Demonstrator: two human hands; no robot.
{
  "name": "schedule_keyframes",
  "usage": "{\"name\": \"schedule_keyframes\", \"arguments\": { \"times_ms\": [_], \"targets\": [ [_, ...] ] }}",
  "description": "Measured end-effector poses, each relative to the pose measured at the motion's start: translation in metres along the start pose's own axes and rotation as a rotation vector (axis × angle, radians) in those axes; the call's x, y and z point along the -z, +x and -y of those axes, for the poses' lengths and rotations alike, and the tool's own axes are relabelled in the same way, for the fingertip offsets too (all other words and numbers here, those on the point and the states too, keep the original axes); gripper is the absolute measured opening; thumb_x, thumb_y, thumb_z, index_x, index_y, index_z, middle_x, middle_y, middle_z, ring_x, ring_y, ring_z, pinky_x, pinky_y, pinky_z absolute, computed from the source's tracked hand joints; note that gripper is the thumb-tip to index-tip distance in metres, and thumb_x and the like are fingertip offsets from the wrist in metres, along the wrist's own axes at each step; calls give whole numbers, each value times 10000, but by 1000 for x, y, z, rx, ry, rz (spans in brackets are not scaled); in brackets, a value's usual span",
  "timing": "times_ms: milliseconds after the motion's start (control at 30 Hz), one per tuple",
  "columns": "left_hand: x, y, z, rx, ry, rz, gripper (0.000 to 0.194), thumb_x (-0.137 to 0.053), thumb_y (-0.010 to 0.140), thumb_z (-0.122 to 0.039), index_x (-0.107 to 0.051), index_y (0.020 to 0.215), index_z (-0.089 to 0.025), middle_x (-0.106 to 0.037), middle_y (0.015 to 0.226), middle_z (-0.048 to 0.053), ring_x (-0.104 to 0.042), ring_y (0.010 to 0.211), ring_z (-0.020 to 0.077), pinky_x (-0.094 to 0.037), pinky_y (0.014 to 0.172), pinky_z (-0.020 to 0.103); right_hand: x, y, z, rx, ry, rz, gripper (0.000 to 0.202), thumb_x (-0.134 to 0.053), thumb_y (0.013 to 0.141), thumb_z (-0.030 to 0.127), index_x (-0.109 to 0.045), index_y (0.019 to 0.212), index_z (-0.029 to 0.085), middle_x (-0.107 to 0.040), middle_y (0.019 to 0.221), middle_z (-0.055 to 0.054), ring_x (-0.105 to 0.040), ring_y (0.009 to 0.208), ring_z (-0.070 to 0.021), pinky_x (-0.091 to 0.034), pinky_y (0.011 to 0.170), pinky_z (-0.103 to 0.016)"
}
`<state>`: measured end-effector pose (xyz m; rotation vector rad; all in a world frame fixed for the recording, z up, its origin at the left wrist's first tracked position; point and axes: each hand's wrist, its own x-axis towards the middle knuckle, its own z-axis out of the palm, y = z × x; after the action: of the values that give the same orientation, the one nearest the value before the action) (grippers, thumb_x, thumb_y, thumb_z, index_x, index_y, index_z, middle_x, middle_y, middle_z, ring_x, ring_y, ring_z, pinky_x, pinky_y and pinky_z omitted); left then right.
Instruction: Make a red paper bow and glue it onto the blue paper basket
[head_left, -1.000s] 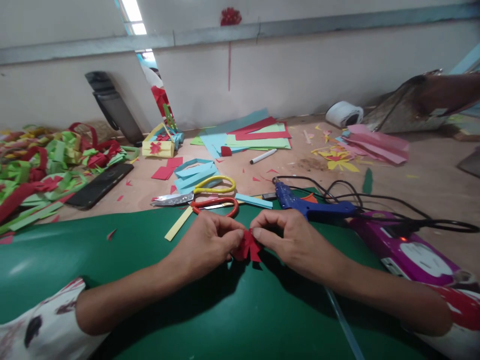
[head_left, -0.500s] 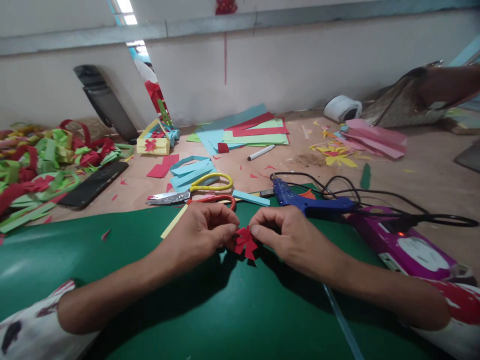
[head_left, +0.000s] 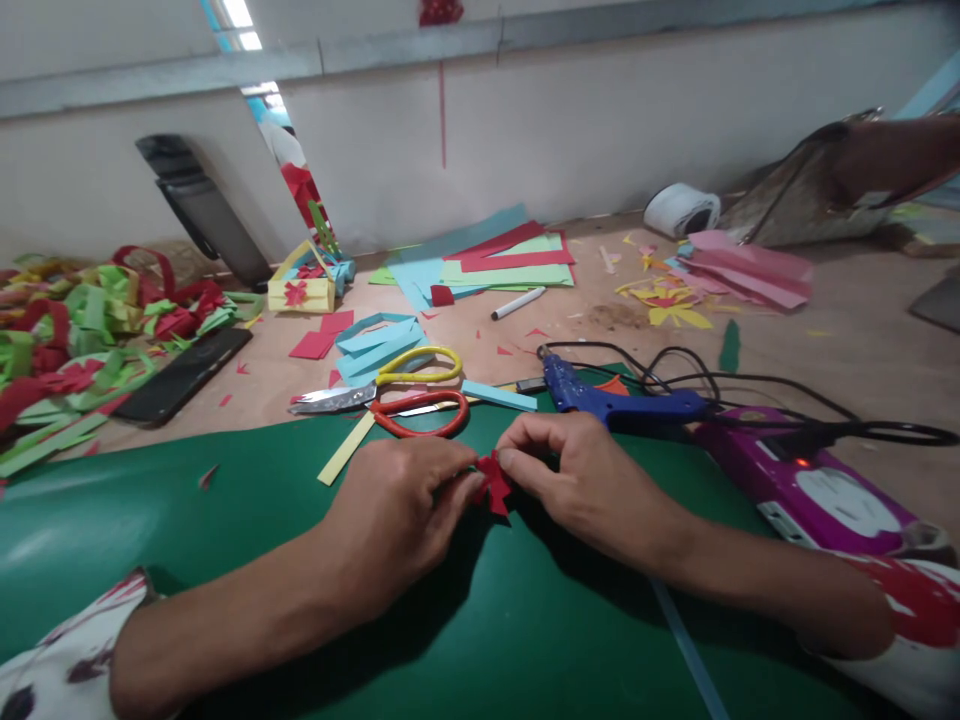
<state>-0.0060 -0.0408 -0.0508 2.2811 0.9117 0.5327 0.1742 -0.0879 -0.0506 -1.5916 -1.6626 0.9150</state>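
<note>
Left hand [head_left: 409,495] and right hand [head_left: 589,470]: each narrowed to a pinch, thumb against forefinger, with a red paper flower [head_left: 495,488] held between them above the green mat [head_left: 247,500]. Remaining parts, by size. Table [head_left: 847,370]: bears the mat along its near side, with loose cut paper beyond. Power strip [head_left: 810,490]: purple, lamp lit, beyond the right forearm. Glue gun [head_left: 600,402]: blue, lying just beyond the right hand. Scissors [head_left: 345,399]: beyond the left hand, blades pointing left. Blue strip [head_left: 499,395]: flat, between scissors and glue gun. Flower: smallest of these; from my remote seat I cannot tell whether its lowest petal touches the mat. I judge it nearly weightless, thin and easily creased, dry enough not to slip, and likeliest to tear at the notches between petals. I would take hold lightly at the petal ends, as both hands have it, or flat across the centre, never tugging the petals apart.
</note>
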Motion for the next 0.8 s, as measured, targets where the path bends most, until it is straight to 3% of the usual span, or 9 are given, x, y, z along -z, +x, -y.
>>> {"name": "schedule_keyframes", "arguments": {
  "times_ms": [133, 300, 400, 600, 800],
  "targets": [
    [-2, -2, 6, -180, 239, -123, 197, -518, 869, -206, -696, 952, -195, -712, 867, 68, -641, 758, 185, -467, 722, 268, 1, 1, 0, 11, -8, -7, 188, -501, 798, 130, -572, 627, 161, -555, 556, 47, -459, 505, -71, -347, 476, -188],
    [4, 3, 0, -57, 129, 25, 219, -507, 883, -240, -715, 841, -183, -697, 741, 42, -611, 651, 159, -447, 628, 232, 1, 1, 0, 17, 3, -6, 197, -497, 797, 126, -566, 615, 161, -547, 550, 48, -453, 497, -69, -335, 465, -187],
    [5, 3, -5, -22, 131, 48, 247, -493, 886, -242, -709, 788, -174, -678, 680, 37, -587, 604, 145, -428, 598, 221, 0, 0, 0, 18, 2, -8, 203, -499, 795, 124, -564, 607, 161, -556, 553, 41, -466, 506, -75, -348, 476, -190],
    [-3, -3, -3, -124, 376, 33, 317, -409, 927, -259, -677, 787, -164, -681, 728, 64, -605, 653, 161, -426, 626, 246, -1, 0, 1, 6, -16, -8, 197, -497, 787, 121, -574, 611, 163, -564, 552, 39, -462, 493, -76, -332, 461, -197],
    [-8, -4, -2, -200, 540, -8, 334, -371, 931, -223, -648, 752, -165, -673, 702, 59, -595, 607, 157, -373, 554, 251, -2, 0, 1, 12, -14, -11, 198, -499, 788, 128, -554, 603, 169, -551, 546, 48, -466, 495, -75, -335, 467, -197]
  ]
}}
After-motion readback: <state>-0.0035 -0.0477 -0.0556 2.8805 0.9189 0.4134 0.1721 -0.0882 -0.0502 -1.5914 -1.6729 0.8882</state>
